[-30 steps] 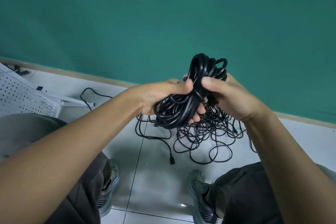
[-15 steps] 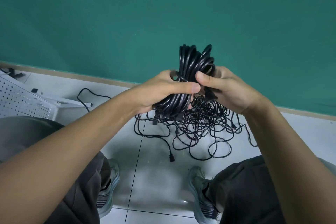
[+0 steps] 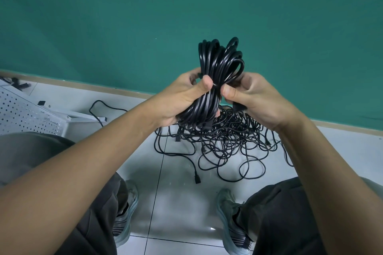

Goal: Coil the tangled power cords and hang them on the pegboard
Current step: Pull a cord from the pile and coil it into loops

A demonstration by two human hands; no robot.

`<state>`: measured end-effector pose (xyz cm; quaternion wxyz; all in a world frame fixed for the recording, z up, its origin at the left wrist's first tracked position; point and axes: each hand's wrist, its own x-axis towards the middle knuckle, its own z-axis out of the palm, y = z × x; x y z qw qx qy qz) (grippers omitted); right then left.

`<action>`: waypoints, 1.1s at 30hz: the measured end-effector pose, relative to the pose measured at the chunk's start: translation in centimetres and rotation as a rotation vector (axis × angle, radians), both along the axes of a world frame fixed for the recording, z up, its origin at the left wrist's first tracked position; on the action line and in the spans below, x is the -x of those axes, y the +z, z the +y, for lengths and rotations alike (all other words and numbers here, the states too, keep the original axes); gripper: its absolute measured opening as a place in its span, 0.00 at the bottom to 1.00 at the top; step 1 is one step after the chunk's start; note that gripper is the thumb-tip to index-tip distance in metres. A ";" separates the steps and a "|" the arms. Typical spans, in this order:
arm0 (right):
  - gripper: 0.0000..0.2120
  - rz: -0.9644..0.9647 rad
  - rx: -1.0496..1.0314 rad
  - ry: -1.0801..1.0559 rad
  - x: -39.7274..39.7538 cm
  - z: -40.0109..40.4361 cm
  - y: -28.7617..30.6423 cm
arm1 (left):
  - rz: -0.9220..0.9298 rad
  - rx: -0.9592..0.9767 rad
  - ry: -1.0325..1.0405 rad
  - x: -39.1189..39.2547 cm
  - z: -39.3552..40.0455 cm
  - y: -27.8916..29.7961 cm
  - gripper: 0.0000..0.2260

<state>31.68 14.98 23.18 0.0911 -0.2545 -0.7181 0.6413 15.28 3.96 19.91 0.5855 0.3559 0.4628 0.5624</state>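
A thick coil of black power cord (image 3: 216,64) stands upright in front of the green wall, its loops sticking up above both hands. My left hand (image 3: 182,97) grips the coil around its middle, thumb on top. My right hand (image 3: 255,97) pinches the coil's right side, and a black plug end pokes out under its fingers. Below the hands a tangled heap of black cords (image 3: 223,143) lies on the white tiled floor, one loose plug (image 3: 196,179) trailing toward me. The white pegboard (image 3: 22,116) lies at the far left.
A single black cord (image 3: 97,107) loops beside the pegboard's white frame (image 3: 80,117). My knees and both grey shoes (image 3: 126,213) frame the floor below the heap. The green wall (image 3: 124,16) with its beige skirting closes the back.
Both hands have lifted the coil and turned it more upright. My left thumb has shifted onto the top of the bundle and my right hand has moved closer to it.
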 end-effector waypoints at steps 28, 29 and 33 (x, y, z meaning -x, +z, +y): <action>0.21 0.164 0.076 0.036 -2.1 -0.2 2.2 | -0.370 0.111 -0.032 0.7 0.3 -0.5 0.36; 0.20 0.160 0.023 0.024 -2.0 -0.4 2.2 | -0.387 0.122 -0.024 0.8 0.3 -0.3 0.33; 0.06 0.138 -0.209 -0.148 -1.0 -0.7 1.1 | -0.328 0.190 -0.040 0.3 0.1 -0.3 0.23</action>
